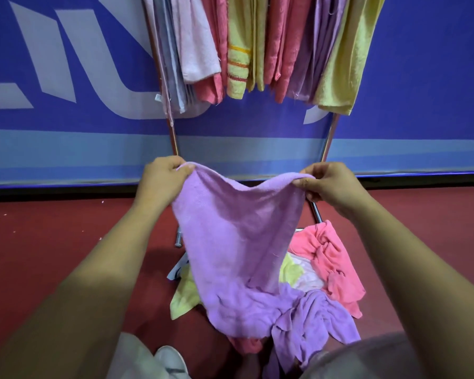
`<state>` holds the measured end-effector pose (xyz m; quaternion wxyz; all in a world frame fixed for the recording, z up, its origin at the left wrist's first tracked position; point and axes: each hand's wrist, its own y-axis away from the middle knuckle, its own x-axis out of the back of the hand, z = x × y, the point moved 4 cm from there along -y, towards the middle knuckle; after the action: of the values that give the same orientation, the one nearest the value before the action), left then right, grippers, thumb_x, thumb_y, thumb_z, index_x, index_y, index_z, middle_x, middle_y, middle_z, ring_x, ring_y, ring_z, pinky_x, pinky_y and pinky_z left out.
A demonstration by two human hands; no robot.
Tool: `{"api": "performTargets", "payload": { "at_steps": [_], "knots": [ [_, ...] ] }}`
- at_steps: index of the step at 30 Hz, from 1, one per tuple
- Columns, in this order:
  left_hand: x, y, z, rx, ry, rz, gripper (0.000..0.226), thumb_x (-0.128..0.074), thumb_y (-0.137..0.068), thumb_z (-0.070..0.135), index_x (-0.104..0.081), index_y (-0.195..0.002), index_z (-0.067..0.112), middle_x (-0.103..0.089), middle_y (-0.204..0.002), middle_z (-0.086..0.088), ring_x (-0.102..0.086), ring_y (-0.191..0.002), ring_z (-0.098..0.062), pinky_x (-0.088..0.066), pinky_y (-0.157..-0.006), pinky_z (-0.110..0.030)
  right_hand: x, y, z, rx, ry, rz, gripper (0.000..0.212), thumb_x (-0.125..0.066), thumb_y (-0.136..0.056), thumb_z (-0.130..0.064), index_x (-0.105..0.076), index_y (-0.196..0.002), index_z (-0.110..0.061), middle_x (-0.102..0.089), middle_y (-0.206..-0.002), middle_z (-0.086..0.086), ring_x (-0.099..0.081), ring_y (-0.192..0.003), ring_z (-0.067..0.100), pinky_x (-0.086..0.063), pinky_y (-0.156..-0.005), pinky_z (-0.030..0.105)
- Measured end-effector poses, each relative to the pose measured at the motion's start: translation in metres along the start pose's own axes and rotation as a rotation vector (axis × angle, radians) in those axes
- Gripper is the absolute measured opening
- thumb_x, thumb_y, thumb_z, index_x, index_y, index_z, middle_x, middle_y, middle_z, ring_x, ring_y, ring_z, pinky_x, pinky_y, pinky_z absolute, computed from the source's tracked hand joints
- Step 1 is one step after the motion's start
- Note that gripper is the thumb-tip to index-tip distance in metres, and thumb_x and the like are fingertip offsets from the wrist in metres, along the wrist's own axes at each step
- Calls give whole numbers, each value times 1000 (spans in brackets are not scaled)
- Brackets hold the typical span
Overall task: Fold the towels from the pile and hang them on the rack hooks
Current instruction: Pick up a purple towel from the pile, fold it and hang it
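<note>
A purple towel [236, 242] hangs spread between my hands, its lower end drooping onto the pile. My left hand [162, 179] pinches its upper left corner. My right hand [329, 184] pinches the upper right corner. Beneath it on the red floor lies the pile [326, 272] of pink, yellow, white and purple towels. Ahead stands the metal rack [173, 135], and several folded towels [257, 45] in grey, pink, yellow and purple hang from its top. The hooks are out of view.
A blue banner wall [66, 119] runs behind the rack. The rack's legs [327, 143] slant down to the red floor [52, 236]. My shoe [170, 362] and trouser leg show at the bottom edge.
</note>
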<state>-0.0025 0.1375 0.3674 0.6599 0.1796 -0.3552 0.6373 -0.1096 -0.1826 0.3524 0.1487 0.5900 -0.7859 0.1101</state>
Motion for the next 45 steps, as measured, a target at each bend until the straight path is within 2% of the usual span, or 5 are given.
{"api": "performTargets", "payload": {
  "at_steps": [9, 17, 28, 34, 45],
  "knots": [
    [-15, 22, 35, 20, 635, -460, 14, -57, -97, 5, -68, -94, 13, -62, -79, -9, -58, -74, -16, -54, -70, -27, -13, -1, -7, -117, -568, -88, 13, -67, -90, 0, -61, -81, -7, -65, -66, 3, -64, -62, 11, -57, -68, 22],
    [-32, 38, 54, -229, 399, -492, 10, -64, -95, 16, -72, -90, 14, -74, -78, -14, -68, -73, -15, -51, -65, -29, -34, 4, -23, 149, -191, 54, 11, -64, -93, 1, -68, -98, -7, -65, -71, 17, -60, -62, 21, -53, -61, 28],
    [-38, 44, 64, -233, 367, -423, 15, -66, -93, 24, -71, -84, 13, -68, -59, -4, -60, -55, -11, -45, -59, -19, -70, 27, -44, 263, 80, -241, 7, -74, -90, -18, -74, -86, -12, -70, -68, -20, -59, -65, -8, -46, -67, 14],
    [-44, 39, 32, -293, -138, -761, 48, -67, -82, 51, -55, -51, 17, -31, -56, 1, -28, -56, -17, -27, -57, -32, -46, 19, -40, 293, 146, -130, 12, -66, -95, -17, -63, -85, -10, -64, -76, -13, -54, -70, 1, -43, -71, 23],
    [-9, 27, 39, -217, 126, -257, 23, -69, -90, 32, -70, -76, 14, -67, -69, -8, -53, -62, -11, -45, -66, -31, -14, 11, -25, 171, -21, 67, 13, -77, -86, -12, -66, -79, -11, -68, -69, -2, -60, -62, 5, -50, -64, 19]
  ]
}}
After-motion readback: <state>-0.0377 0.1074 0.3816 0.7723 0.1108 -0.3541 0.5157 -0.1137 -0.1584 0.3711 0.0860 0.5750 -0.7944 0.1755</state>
